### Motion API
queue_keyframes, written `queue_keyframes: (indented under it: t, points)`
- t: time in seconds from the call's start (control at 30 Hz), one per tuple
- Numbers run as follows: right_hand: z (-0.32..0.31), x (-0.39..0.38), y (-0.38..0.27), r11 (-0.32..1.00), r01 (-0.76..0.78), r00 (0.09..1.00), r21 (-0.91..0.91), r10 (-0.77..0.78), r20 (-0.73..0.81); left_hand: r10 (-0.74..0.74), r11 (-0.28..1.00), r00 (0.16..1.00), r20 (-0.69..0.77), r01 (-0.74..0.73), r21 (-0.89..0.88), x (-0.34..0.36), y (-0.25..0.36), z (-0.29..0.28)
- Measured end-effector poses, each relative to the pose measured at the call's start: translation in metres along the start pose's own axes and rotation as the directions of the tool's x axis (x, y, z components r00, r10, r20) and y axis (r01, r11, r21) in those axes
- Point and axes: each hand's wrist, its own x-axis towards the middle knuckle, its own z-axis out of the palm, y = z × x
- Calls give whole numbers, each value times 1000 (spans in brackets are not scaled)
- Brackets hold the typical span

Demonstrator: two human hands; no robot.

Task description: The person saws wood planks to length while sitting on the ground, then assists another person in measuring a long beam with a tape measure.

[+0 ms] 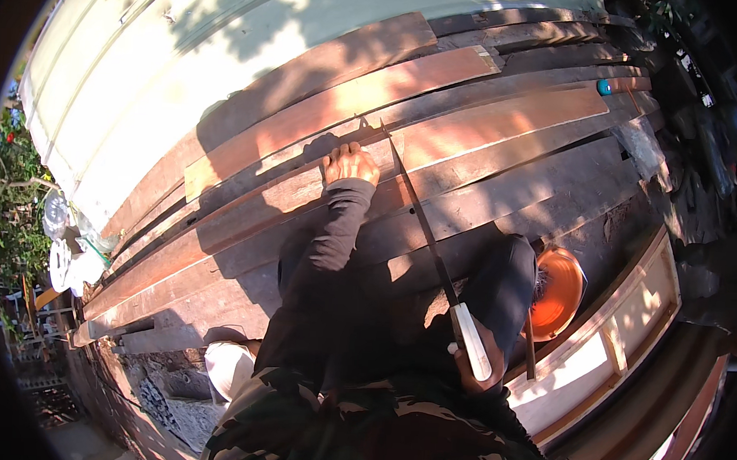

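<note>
My left hand (351, 163) presses on a long reddish-brown wooden plank (278, 199), its fingers curled over the plank's far edge. In my right hand (471, 370), low and right of centre, is the white handle of a hand saw (423, 220). The saw's long dark blade slants up and left across the plank, just right of my left hand. Its teeth are too fine to make out. Part of my right hand is in shadow and hidden by the handle.
Several other planks (333, 116) lie side by side beneath and beyond. A pale corrugated sheet (168, 70) rises at the far left. An orange basin (558, 294) and a wooden frame (612, 347) stand at right. A blue-green-ended object (605, 87) lies at far right.
</note>
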Motion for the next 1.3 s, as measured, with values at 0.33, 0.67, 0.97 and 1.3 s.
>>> queue_keyframes:
  t: [0.33, 0.67, 0.97, 1.3]
  points:
    - [72, 132, 40, 981, 153, 986, 115, -144, -88, 2, 1000, 1000, 18, -2, 15, 2, 1, -4]
    - [45, 100, 32, 992, 113, 993, 56, -111, -37, 17, 1000, 1000, -20, -17, -10, 2, 7, -2]
    - [13, 9, 12, 994, 65, 998, 83, -65, -12, -25, 1000, 999, 32, 25, 14, 3, -3, -10]
    - [55, 111, 27, 986, 146, 989, 83, -143, -47, 0, 1000, 1000, 6, 0, 11, 6, -1, -8]
